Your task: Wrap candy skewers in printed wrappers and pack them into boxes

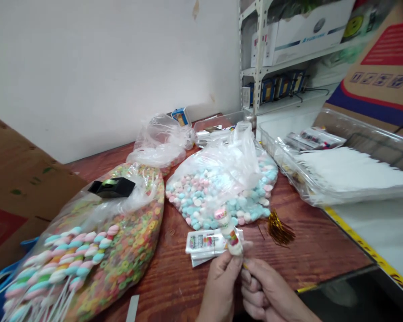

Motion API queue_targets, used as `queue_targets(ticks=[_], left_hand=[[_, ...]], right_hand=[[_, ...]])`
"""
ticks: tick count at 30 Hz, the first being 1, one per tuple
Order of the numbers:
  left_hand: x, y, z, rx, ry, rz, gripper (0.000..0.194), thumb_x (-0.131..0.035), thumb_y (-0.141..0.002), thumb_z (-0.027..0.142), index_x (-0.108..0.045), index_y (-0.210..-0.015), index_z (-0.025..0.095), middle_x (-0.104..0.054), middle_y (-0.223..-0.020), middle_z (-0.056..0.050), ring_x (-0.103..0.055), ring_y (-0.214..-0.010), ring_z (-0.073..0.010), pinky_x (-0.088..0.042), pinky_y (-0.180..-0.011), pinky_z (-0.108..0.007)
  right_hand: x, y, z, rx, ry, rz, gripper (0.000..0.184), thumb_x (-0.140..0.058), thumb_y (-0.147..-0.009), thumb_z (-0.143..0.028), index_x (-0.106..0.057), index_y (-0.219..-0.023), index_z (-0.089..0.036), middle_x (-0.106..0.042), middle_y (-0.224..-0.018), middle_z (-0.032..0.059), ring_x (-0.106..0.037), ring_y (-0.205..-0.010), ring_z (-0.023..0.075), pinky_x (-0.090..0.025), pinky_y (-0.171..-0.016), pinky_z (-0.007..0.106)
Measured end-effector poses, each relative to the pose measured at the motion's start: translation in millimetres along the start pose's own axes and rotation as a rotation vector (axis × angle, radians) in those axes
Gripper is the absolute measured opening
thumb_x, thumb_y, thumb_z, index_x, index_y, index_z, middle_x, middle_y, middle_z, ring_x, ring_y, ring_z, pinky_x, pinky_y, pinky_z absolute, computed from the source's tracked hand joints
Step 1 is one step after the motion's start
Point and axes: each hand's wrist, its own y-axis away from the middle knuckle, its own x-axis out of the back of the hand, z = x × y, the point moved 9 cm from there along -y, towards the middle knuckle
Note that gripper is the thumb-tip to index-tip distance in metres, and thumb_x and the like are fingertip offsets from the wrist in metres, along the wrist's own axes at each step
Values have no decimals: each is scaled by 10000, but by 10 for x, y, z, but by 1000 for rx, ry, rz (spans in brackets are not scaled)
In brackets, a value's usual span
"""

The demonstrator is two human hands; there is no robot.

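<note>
Left hand (pixel 220 286) in narrow grip holding small white tube (pixel 229 235), right hand (pixel 268 290) curled narrow just below it, white packets (pixel 204 245) nearby on wooden table (pixel 309 250)

Tape dispenser (pixel 111 188) on ring-candy bag (pixel 130 241); shelving (pixel 259 58) behind.

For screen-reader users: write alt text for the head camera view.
The left hand holds a small white tube with a pink tip over a wooden table, the right hand close beside it. Nearby lie clear bags of pastel blue and pink candies and rainbow cereal rings, plus twisted marshmallow sticks.
</note>
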Motion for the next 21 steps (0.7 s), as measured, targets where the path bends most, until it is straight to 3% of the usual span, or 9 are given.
queue_targets(ticks=[3,5,7,9,11,15,18,21], left_hand=[[15,34,52,22,-39,-1,334,-729,-737,408,-734,-916,126,-551,-493,16,-463,-455,-70,-361,-478,-176],[101,33,138,2,-49,53,346,-730,-724,440,-739,-906,146,-578,-513,12,-493,-479,-88,-418,-520,-197],[259,19,311,-97,-106,144,316,-726,-727,443,-746,-880,167,-664,-638,-21,-590,-629,-133,-488,-675,-238],[435,7,491,-215,-220,229,287,-731,-724,426,-753,-867,179,-722,-803,-46,-629,-804,-180,-484,-817,-267],[562,-23,570,-268,-345,257,297,-734,-719,418,-756,-900,184,-734,-858,-49,-632,-853,-209,-483,-837,-287],[722,-79,538,-266,-501,289,330,-718,-726,442,-760,-923,181,-732,-806,-41,-627,-798,-212,-489,-778,-282],[737,-71,576,-282,-549,310,315,-730,-714,436,-766,-895,181,-728,-797,-37,-625,-795,-213,-481,-752,-263],[738,-38,677,-289,-563,349,301,-767,-666,426,-773,-837,179,-720,-755,-32,-624,-759,-212,-482,-722,-251]], right_hand=[[-38,79,17,-44,143,-44,493,-501,-797,-693,-409,-653,-230,-258,-449,-136,-128,-307,37,-235,-310,187],[69,142,-72,44,227,24,459,-523,-827,-645,-497,-702,-205,-396,-512,-87,-324,-361,65,-355,-397,213],[290,260,-332,284,581,227,351,-531,-890,-523,-591,-806,-188,-547,-706,-10,-538,-608,120,-439,-597,244],[433,475,-673,566,1181,558,248,-468,-956,-374,-638,-922,-196,-589,-872,36,-572,-827,165,-425,-749,276],[473,590,-865,687,1638,829,253,-415,-978,-290,-646,-1007,-191,-595,-876,62,-564,-851,206,-411,-769,325],[545,428,-1100,611,1867,1001,172,-525,-923,-233,-676,-977,-171,-588,-819,94,-516,-816,281,-358,-720,402],[464,246,-1231,564,1975,1040,100,-598,-868,-189,-669,-798,-181,-587,-793,99,-497,-789,293,-330,-687,407],[417,128,-1275,547,2027,1054,165,-583,-830,-71,-636,-716,-177,-588,-770,104,-494,-767,288,-323,-672,404]])
